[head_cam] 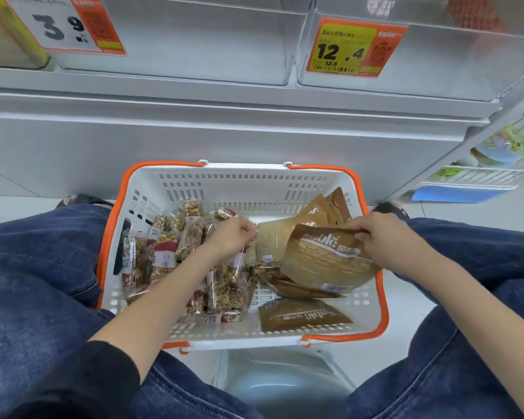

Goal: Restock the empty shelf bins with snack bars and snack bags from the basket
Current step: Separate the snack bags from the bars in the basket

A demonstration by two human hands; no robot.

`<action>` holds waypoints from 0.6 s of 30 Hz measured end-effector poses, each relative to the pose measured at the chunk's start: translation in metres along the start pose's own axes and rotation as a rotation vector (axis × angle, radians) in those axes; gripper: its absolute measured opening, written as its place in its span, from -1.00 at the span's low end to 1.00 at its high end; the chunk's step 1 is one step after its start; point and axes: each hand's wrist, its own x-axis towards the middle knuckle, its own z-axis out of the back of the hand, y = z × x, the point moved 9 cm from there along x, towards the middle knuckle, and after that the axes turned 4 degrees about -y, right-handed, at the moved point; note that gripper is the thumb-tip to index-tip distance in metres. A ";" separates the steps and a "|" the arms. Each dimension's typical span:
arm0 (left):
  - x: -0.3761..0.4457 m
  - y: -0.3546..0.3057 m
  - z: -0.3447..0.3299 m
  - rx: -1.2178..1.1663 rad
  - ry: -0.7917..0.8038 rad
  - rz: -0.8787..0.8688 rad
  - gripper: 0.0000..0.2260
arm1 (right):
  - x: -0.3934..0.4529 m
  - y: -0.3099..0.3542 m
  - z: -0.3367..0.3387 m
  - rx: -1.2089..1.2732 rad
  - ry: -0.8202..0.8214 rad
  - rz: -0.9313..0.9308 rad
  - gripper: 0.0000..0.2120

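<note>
Basket (239, 173) holds both hands: right (384, 240) pinching a bag (327, 261), left (233, 237) curled.

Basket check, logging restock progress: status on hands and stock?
Right hand pinching brown snack bag, left hand on snack bars. Basket stocked. Shelf bins empty, nothing blocking.

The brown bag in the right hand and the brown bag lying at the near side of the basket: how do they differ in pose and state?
The held bag is lifted and tilted, its top edge pinched by the right hand; the lying bag rests flat on the basket floor, untouched. The held bag partly covers other bags; the lying bag sits alone, fully visible. Its print reads upside down from here; the held bag's reads upright. Both are brown with white lettering.
</note>
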 end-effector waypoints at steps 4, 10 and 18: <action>0.016 0.006 -0.050 0.372 0.219 -0.174 -0.66 | -0.001 -0.001 -0.032 0.040 0.113 0.041 -0.63; 0.037 0.017 -0.117 0.654 0.414 -0.276 -0.64 | -0.008 -0.005 -0.070 0.043 0.316 0.050 -0.68; 0.047 0.011 -0.109 0.644 0.355 -0.286 -0.67 | -0.008 0.011 -0.076 0.055 0.427 0.114 -0.66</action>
